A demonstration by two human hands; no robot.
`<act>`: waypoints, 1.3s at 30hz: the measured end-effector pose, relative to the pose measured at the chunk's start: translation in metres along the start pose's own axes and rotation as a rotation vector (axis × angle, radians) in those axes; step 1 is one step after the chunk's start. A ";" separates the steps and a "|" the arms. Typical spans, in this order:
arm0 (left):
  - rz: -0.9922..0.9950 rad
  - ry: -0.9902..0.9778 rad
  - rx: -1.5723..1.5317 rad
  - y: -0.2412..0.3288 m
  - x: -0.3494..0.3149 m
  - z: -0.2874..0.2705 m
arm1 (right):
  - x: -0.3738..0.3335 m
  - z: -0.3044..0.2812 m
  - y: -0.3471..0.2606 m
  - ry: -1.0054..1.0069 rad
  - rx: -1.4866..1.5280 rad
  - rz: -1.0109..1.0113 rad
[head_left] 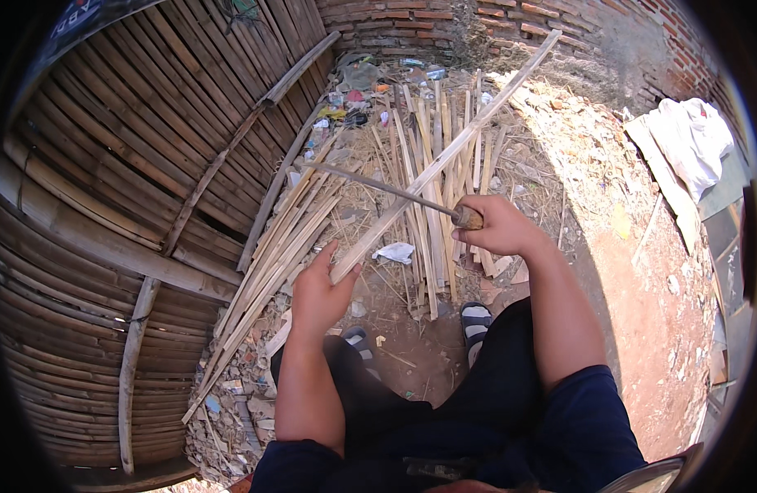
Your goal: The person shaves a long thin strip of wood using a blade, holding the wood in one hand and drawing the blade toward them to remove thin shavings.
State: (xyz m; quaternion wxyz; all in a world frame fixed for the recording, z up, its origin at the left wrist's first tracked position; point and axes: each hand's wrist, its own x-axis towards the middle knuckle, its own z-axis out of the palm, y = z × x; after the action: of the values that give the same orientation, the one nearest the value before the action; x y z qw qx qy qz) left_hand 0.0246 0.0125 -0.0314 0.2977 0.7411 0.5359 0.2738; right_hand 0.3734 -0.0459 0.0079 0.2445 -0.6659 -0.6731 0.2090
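Note:
My left hand (319,294) grips the near end of a long pale bamboo strip (469,135), thumb on one side and forefinger stretched out. The strip slants up and away to the far right. In my right hand (503,225) is the wooden handle of a long, narrow-bladed knife (366,181). Its blade points left and crosses the strip about midway along; whether the edge touches it I cannot tell. Below them, several cut strips (434,246) lie lengthwise on the ground in front of my feet.
Another bundle of strips (267,275) lies on the left, beside a slatted bamboo wall (161,107). A brick wall (411,29) closes the far side. Litter and a white scrap (395,252) lie around. A white sack (694,144) rests on boards at the right.

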 end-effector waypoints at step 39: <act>-0.002 0.083 0.035 0.005 -0.003 -0.017 | 0.006 -0.004 0.012 0.211 0.073 0.072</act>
State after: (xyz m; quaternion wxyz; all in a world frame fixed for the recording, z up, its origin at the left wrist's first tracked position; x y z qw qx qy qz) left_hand 0.0150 0.0111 -0.0163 0.2623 0.7337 0.5531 0.2948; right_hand 0.3857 -0.0399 0.0040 0.3302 -0.6985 -0.6114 0.1707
